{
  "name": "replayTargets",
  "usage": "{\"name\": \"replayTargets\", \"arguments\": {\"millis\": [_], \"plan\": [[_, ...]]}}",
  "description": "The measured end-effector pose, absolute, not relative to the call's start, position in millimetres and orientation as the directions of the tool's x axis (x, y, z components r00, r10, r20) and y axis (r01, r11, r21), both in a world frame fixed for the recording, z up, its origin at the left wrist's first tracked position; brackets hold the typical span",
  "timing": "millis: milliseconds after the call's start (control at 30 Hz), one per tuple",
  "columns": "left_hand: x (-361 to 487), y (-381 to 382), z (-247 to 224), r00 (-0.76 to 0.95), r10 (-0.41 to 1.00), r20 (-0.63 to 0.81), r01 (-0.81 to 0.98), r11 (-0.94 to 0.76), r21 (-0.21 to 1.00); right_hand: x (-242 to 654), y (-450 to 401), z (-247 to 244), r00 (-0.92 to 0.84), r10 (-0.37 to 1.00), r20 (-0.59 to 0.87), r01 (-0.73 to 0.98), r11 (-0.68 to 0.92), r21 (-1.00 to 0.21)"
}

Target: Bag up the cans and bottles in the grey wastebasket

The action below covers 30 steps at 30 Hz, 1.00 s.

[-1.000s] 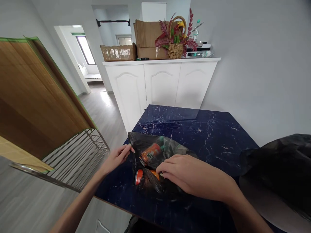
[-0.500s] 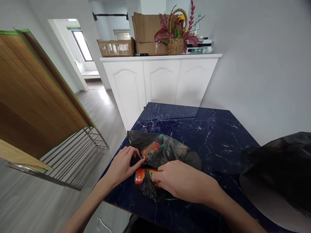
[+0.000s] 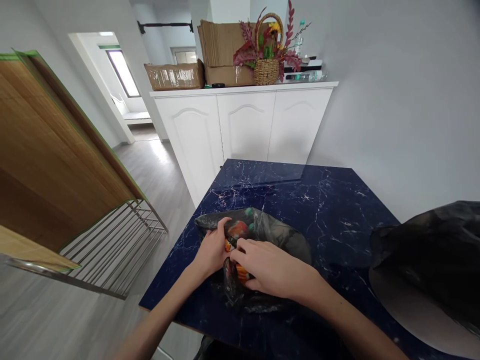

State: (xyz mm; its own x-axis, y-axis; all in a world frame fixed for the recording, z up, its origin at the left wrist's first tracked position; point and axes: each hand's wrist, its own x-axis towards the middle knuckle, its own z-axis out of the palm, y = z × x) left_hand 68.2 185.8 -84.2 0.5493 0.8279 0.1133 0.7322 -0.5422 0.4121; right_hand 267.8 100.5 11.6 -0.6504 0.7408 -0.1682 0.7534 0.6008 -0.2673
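Note:
A thin black plastic bag (image 3: 288, 240) lies crumpled on the dark blue marbled table (image 3: 285, 190). An orange-red drink can (image 3: 238, 229) shows through its film, with something green beside it. Another orange can (image 3: 243, 274) peeks out beneath my right hand (image 3: 270, 267), mostly covered by bag and fingers. My right fingers are curled closed on the bag's edge. Close against them, my left hand (image 3: 212, 254) grips the bag's left part, one finger raised along the film. The fingertips of both hands are partly hidden in the folds.
Another black bag (image 3: 431, 255) sits over a pale round object (image 3: 408, 310) at the right. A metal rack (image 3: 123, 250) with a bamboo mat (image 3: 67, 160) stands left. Behind the table is a white cabinet (image 3: 247, 125) with boxes (image 3: 174, 76) and a flower basket (image 3: 266, 71).
My left hand has moved right and turned, meeting my right hand. The lower can, whose left end was exposed, is now mostly covered. The bag's upper left part has been pressed down.

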Motion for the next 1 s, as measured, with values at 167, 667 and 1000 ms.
{"name": "replayTargets", "arguments": {"millis": [167, 667, 1000], "plan": [[113, 198, -93, 0.491, 0.867, 0.088, 0.782, -0.483, 0.395, 274, 106, 7, -0.521, 0.801, -0.296, 0.853, 0.486, -0.189], [34, 212, -17, 0.559, 0.823, -0.102, 0.577, -0.298, 0.76, 273, 119, 6, -0.438, 0.775, -0.456, 0.893, 0.435, -0.118], [-43, 244, -30, 0.285, 0.945, -0.158, 0.753, -0.119, 0.647, 274, 122, -8, -0.453, 0.776, -0.439, 0.887, 0.441, -0.137]]}}
